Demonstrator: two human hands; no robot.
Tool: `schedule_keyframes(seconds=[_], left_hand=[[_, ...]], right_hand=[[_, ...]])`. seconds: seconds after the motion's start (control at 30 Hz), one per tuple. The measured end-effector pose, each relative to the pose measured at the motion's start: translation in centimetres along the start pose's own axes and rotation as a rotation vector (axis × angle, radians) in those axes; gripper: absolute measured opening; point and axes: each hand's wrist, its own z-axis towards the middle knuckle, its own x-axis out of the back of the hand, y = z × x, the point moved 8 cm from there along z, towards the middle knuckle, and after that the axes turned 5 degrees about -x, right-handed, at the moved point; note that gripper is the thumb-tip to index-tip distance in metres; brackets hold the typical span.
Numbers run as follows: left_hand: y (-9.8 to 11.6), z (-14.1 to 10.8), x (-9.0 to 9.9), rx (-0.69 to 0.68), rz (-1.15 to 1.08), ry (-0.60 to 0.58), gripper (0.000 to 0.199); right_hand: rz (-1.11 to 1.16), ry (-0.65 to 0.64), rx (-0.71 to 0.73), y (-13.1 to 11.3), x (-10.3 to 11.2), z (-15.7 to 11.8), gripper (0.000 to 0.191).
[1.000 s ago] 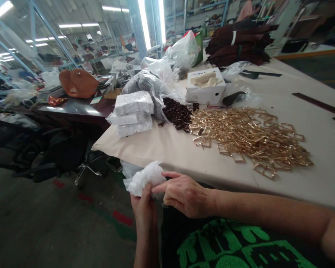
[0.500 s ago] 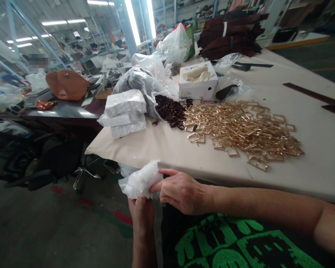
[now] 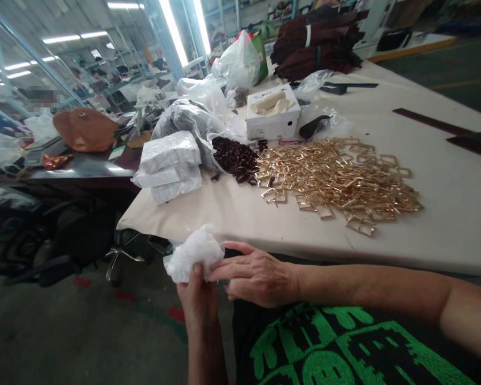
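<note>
Evidently, judging from my remote seat, handling is partway along: the crumpled white bundle (image 3: 193, 250) is up in the hands, at the near edge of the pale table (image 3: 228, 211), and not set down anywhere. I see the left hand (image 3: 200, 305) gripping it from below, thumb pressed on the front; its other fingers are mostly hidden behind. The right hand (image 3: 260, 279) meets the bundle's right side, index finger stretched out and apart from the next one; I cannot tell whether it pinches the wrapping or only presses it. The wrapping looks gathered rather than smooth, and whatever it encloses is hidden from me. On the table, three white packets (image 3: 170, 152) sit stacked and covered in clear film, so I take those as done. Gold buckles (image 3: 336, 179) lie loose in a wide heap, touching dark loops (image 3: 234, 159), both apparently unsorted.
</note>
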Motion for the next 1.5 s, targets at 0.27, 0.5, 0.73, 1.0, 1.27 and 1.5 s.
schedule_keyframes(seconds=[0.27,0.5,0.73,1.0,1.27,1.5], left_hand=[[0.2,-0.1,-0.6,-0.002,-0.012,0.009,0.064],[1.0,0.4,0.2,-0.001,-0.010,0.084,0.062],[-0.1,-0.4,-1.3,-0.019,0.038,0.030,0.058],[-0.3,-1.6,-1.7,-0.020,0.066,0.006,0.057],[-1.1,-4.5,-3.4,0.029,0.113,-0.149,0.078],[-2.3,-6.4,-1.9,0.073,0.144,-0.195,0.077]], right_hand=[[0.052,0.144,-0.148,2.2,0.9,-2.2,0.013],[0.804,0.220,-0.712,7.0,-0.8,-6.4,0.026],[1.240,0.068,-1.070,6.3,-5.0,-6.6,0.050],[1.062,0.066,-1.040,7.2,-5.1,-7.1,0.024],[0.385,-0.030,-0.711,8.5,-2.6,-5.7,0.012],[0.119,0.144,-0.311,5.0,2.1,-4.1,0.012]])
